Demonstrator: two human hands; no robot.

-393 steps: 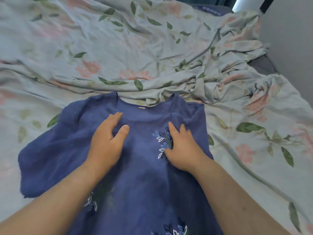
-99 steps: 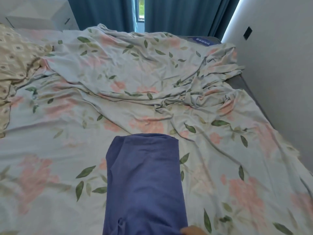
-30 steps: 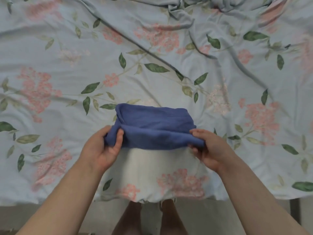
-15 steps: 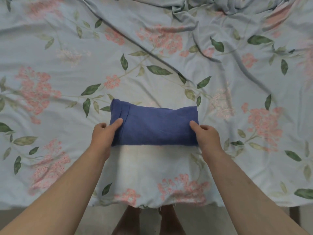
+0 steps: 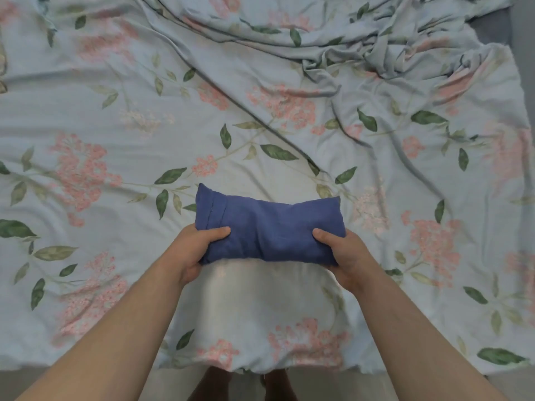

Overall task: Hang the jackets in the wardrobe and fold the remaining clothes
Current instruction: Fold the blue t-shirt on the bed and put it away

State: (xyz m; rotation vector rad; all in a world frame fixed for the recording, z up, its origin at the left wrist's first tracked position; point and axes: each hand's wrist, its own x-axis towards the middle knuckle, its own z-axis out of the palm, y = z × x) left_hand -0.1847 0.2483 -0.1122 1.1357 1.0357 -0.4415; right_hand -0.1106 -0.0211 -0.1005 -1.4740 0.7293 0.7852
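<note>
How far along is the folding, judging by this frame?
Done: the blue shirt is folded into a compact bundle on the floral bedsheet. In hand: the left hand and right hand grip its two ends, thumbs on top. Left: putting it away, probably. No jackets, wardrobe or other clothes are in view, so the rest can't be judged.
</note>
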